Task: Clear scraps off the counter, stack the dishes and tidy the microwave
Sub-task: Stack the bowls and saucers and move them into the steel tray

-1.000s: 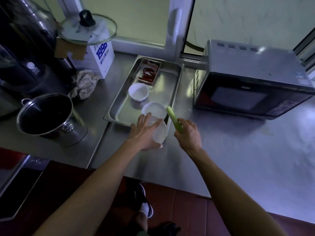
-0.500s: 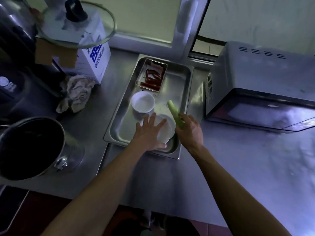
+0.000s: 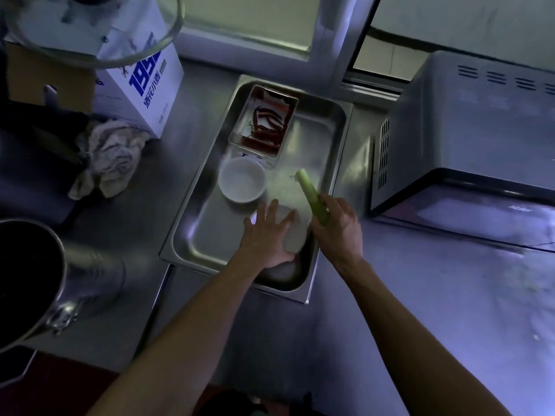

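The left hand (image 3: 265,235) lies spread over a white bowl (image 3: 292,232) at the near right end of the steel tray (image 3: 207,235), fingers straight and fanned across its rim and the thumb at the near edge; whether it has lifted the bowl or only rests on it cannot be told. The right hand (image 3: 338,228) has its fingers curled round the lower end of a green stalk (image 3: 309,192), which juts up and to the far left over the tray. A second white bowl (image 3: 242,181) sits just beyond the first, and a small dish of red chillies (image 3: 265,121) lies at the tray's far end. The step in hand looks like stacking the two bowls. To do it well, the left hand should take the near bowl by its rim, keep it level, and set it squarely into or under the other so they nest without rocking. The stalk is best kept high and clear of the bowls, then dropped with the scraps. The microwave (image 3: 468,139) stands to the right, its door closed.
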Action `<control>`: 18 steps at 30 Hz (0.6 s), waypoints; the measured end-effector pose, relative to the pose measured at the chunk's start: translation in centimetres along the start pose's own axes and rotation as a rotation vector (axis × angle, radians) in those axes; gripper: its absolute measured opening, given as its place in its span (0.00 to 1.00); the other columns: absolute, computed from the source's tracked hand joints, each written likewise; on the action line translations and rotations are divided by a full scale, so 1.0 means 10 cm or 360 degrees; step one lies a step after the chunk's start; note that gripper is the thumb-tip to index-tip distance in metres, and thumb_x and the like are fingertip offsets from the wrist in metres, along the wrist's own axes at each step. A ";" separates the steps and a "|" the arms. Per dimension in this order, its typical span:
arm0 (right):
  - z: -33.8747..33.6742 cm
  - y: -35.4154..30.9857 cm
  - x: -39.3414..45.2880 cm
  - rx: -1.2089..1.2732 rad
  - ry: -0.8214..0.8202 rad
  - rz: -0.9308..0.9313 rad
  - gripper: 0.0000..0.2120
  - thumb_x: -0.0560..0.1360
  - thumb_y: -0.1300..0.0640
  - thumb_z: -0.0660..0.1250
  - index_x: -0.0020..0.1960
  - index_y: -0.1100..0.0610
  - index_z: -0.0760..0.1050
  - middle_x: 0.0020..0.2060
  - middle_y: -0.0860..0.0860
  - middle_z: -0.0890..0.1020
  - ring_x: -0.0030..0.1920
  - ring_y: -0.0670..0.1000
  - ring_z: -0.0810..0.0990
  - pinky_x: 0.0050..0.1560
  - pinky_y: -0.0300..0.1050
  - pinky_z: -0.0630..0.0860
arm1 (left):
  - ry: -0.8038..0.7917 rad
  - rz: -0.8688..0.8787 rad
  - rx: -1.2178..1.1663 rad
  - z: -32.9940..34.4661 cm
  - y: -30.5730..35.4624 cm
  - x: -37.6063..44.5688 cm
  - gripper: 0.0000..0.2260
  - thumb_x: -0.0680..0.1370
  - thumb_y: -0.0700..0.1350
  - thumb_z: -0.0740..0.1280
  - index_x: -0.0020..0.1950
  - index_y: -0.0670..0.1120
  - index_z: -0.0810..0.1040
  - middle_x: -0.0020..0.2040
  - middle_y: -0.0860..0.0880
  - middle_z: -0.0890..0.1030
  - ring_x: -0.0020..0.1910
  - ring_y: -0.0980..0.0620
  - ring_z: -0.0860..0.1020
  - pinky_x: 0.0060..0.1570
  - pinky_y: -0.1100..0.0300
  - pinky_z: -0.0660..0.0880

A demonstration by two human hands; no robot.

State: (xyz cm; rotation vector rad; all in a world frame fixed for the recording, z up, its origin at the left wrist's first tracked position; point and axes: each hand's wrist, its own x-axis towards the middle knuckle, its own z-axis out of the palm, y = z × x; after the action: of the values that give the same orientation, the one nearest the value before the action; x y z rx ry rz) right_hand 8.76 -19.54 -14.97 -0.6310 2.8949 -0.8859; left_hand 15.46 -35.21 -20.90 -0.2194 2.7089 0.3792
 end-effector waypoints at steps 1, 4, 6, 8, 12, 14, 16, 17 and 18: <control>0.00 0.02 0.02 0.0006 -0.0002 0.0001 0.20 0.71 0.65 0.70 0.62 0.57 0.76 0.47 0.55 0.78 0.46 0.58 0.77 0.39 0.56 0.79 | 0.0007 0.0003 -0.0001 0.02 0.02 0.02 0.49 0.66 0.67 0.71 0.79 0.61 0.46 0.80 0.47 0.42 0.79 0.38 0.44 0.69 0.32 0.58; 0.01 0.09 0.06 0.0033 -0.0002 -0.0020 0.19 0.72 0.64 0.70 0.61 0.56 0.75 0.47 0.54 0.78 0.45 0.58 0.77 0.38 0.57 0.79 | 0.0044 0.0008 0.0094 0.06 0.06 0.08 0.49 0.66 0.67 0.71 0.79 0.61 0.47 0.80 0.45 0.43 0.78 0.37 0.47 0.69 0.32 0.59; 0.03 0.12 0.07 0.0034 -0.0023 -0.0023 0.19 0.72 0.62 0.71 0.62 0.56 0.75 0.48 0.54 0.78 0.46 0.57 0.77 0.39 0.58 0.79 | 0.0065 0.0021 0.0148 0.08 0.06 0.11 0.49 0.66 0.68 0.71 0.79 0.61 0.47 0.80 0.44 0.43 0.78 0.37 0.47 0.68 0.32 0.59; 0.06 0.14 0.07 0.0039 -0.0041 -0.0029 0.19 0.73 0.60 0.70 0.63 0.56 0.74 0.49 0.54 0.78 0.47 0.57 0.77 0.39 0.58 0.79 | 0.0087 0.0036 0.0160 0.10 0.06 0.12 0.49 0.65 0.69 0.71 0.79 0.61 0.47 0.80 0.44 0.43 0.78 0.36 0.48 0.68 0.32 0.60; 0.11 0.16 0.05 0.0059 -0.0034 -0.0056 0.19 0.73 0.58 0.70 0.64 0.56 0.74 0.50 0.54 0.79 0.48 0.56 0.77 0.39 0.56 0.80 | 0.0102 0.0032 0.0162 0.12 0.05 0.11 0.49 0.65 0.70 0.70 0.79 0.61 0.48 0.80 0.44 0.42 0.78 0.36 0.47 0.69 0.32 0.58; 0.11 0.15 0.04 0.0074 -0.0026 -0.0049 0.20 0.73 0.59 0.70 0.64 0.56 0.74 0.51 0.55 0.79 0.50 0.56 0.77 0.40 0.56 0.80 | 0.0090 0.0031 0.0161 0.12 0.05 0.09 0.48 0.66 0.70 0.70 0.79 0.61 0.49 0.81 0.44 0.41 0.79 0.37 0.46 0.69 0.31 0.57; 0.11 0.12 0.03 0.0091 -0.0025 -0.0031 0.21 0.72 0.60 0.71 0.64 0.56 0.74 0.51 0.55 0.79 0.50 0.57 0.77 0.41 0.56 0.80 | 0.0075 0.0039 0.0161 0.11 0.05 0.06 0.47 0.67 0.69 0.70 0.79 0.60 0.49 0.81 0.44 0.41 0.79 0.37 0.44 0.70 0.30 0.55; 0.11 0.10 0.03 0.0105 -0.0024 -0.0018 0.21 0.71 0.61 0.71 0.64 0.56 0.75 0.50 0.55 0.79 0.49 0.57 0.77 0.41 0.57 0.79 | 0.0074 0.0040 0.0161 0.10 0.04 0.04 0.47 0.68 0.69 0.69 0.79 0.60 0.49 0.81 0.44 0.42 0.79 0.38 0.44 0.70 0.31 0.55; 0.11 0.07 0.03 0.0131 -0.0020 0.0005 0.21 0.70 0.62 0.70 0.63 0.57 0.75 0.50 0.55 0.79 0.48 0.58 0.77 0.41 0.57 0.79 | 0.0074 0.0039 0.0160 0.09 0.03 0.01 0.46 0.68 0.69 0.69 0.79 0.59 0.49 0.81 0.44 0.43 0.79 0.38 0.45 0.71 0.31 0.55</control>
State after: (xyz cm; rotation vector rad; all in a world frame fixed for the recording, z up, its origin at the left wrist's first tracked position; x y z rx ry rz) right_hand 8.44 -19.70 -16.21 -0.6228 2.8306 -0.9906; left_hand 15.61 -34.70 -21.68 -0.1684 2.7696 0.2471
